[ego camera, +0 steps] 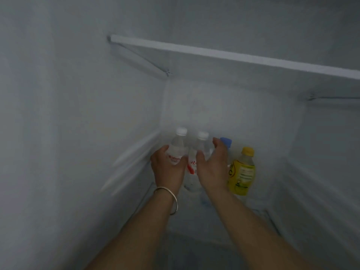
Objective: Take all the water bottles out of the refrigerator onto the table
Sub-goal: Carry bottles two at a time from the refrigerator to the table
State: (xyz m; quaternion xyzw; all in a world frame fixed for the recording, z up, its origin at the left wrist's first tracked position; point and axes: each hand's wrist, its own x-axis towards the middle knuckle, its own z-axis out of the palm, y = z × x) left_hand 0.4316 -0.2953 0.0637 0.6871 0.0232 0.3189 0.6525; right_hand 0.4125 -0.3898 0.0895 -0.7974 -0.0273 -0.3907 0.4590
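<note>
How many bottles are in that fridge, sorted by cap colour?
White cap: 2, one in the left hand, one beside it.
Blue cap: 1, behind the right hand.
Yellow cap: 1.
Total: 4 bottles.

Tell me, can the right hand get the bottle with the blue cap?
Probably yes. The right hand is open and right in front of the blue-capped bottle, with nothing between them. The yellow bottle stands close beside it, so the fingers may brush it.
</note>
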